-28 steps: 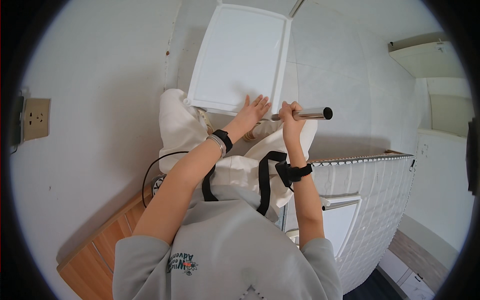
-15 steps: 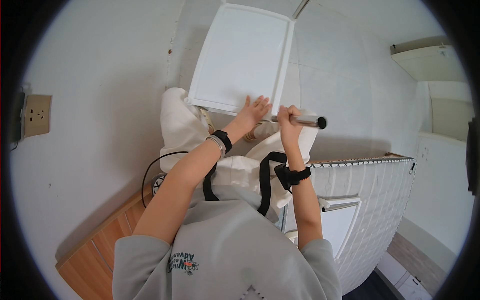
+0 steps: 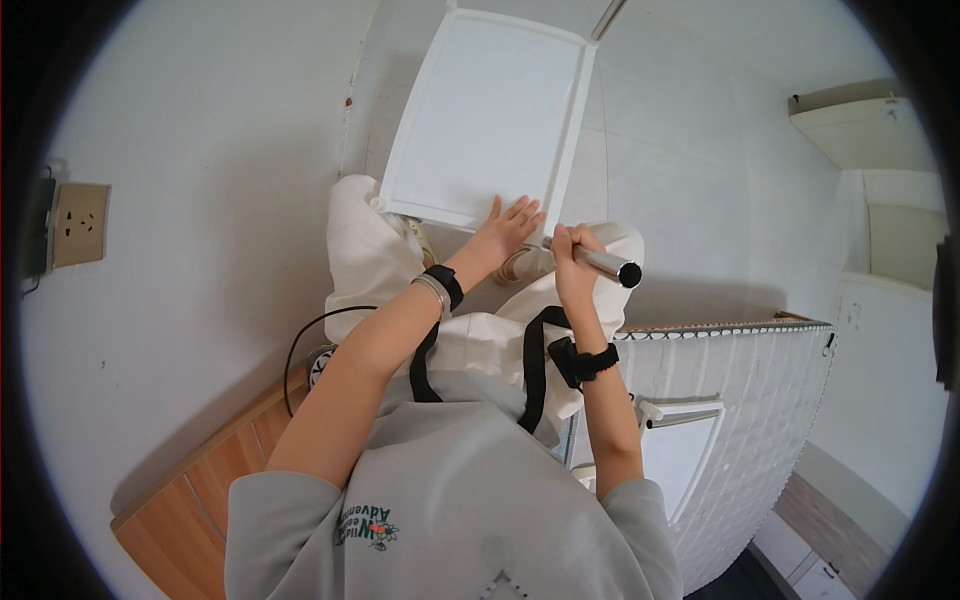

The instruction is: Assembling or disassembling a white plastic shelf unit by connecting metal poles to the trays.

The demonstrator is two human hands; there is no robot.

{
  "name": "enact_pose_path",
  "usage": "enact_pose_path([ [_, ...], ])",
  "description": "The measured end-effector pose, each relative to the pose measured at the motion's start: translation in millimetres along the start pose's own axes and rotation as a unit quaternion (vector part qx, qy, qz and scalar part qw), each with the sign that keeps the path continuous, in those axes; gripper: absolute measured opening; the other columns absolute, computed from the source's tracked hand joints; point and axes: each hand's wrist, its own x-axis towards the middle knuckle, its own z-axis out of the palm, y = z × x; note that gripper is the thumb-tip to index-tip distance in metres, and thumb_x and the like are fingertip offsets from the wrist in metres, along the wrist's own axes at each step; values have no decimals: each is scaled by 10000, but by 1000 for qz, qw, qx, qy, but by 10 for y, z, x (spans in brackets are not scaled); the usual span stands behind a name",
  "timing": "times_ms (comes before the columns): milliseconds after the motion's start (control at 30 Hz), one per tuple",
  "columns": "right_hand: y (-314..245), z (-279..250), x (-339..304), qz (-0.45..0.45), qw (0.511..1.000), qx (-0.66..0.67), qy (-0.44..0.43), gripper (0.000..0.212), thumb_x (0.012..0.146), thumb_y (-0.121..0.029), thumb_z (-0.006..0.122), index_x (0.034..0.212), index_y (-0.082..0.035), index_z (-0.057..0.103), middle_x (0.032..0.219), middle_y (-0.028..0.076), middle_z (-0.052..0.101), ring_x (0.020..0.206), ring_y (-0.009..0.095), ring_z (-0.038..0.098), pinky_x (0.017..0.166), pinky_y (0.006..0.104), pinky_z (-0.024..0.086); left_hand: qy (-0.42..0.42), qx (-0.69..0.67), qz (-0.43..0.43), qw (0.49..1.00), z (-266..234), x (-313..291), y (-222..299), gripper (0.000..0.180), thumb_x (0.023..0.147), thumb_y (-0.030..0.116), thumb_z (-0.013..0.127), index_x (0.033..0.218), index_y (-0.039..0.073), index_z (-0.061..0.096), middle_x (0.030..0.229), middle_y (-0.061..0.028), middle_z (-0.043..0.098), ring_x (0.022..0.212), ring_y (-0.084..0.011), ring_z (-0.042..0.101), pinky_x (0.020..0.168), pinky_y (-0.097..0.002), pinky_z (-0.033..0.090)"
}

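Observation:
A white rectangular shelf panel (image 3: 485, 115) with a raised rim stands out in front of my knees. My left hand (image 3: 510, 228) lies on its near edge, fingers spread. My right hand (image 3: 578, 262) is wrapped round a shiny metal tube (image 3: 606, 264) close to the panel's near right corner. The tube's dark open end points right and toward me; its other end, by the corner, is partly hidden by my hand. At the panel's far right corner another metal tube (image 3: 608, 18) sticks out.
On the right, a bed or table with a quilted grey cover (image 3: 760, 400) carries a second white panel (image 3: 682, 450). A wooden surface (image 3: 205, 500) is at the lower left. A wall with a socket plate (image 3: 82, 224) rises on the left, and a pale cabinet (image 3: 865, 130) stands far right.
The tube's free end has swung down and toward me, with my right hand tilting along. My left hand stays on the panel, which shifts very slightly right in view.

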Motion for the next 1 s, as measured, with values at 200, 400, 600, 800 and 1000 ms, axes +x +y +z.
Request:
enact_pose_path([
  [200, -625, -290, 269, -143, 967, 208, 36, 275, 844, -27, 493, 626, -74, 333, 522, -1, 340, 502, 74, 326, 448, 219, 260, -11, 15, -2, 1000, 54, 84, -43, 523, 792, 61, 435, 1301, 93, 323, 1381, -99, 286, 1289, -247, 256, 987, -549, 246],
  [400, -1412, -639, 500, -119, 988, 85, 54, 322, 842, -65, 523, 581, -75, 334, 501, 4, 381, 472, 67, 336, 441, 231, 276, -18, 39, -8, 999, 41, 112, -73, 512, 801, 69, 427, 1302, 98, 327, 1382, -91, 291, 1287, -243, 261, 991, -548, 245],
  [600, -507, -1141, -174, 131, 982, -100, 97, 260, 780, -193, 631, 741, -15, 445, 594, -6, 425, 495, 68, 408, 445, 224, 352, 3, -10, 9, 1000, 105, 112, -103, 521, 767, 16, 434, 1278, 97, 377, 1376, -68, 313, 1282, -242, 272, 990, -559, 237],
  [800, -89, -2346, -1258, 181, 877, -102, 433, 266, 776, -86, 518, 987, 7, 385, 697, 52, 447, 524, 113, 462, 455, 240, 392, -1, -11, 22, 1000, 55, 120, -131, 564, 748, -35, 438, 1292, 88, 352, 1383, -80, 291, 1286, -255, 259, 998, -553, 225],
  [1000, 434, -3581, -2552, 244, 700, -147, 655, 312, 695, -31, 497, 967, 67, 378, 693, 118, 483, 553, 181, 502, 463, 290, 420, -7, 44, 14, 999, 78, 167, -109, 595, 738, -45, 448, 1305, 88, 326, 1388, -86, 277, 1283, -272, 257, 992, -552, 240],
])
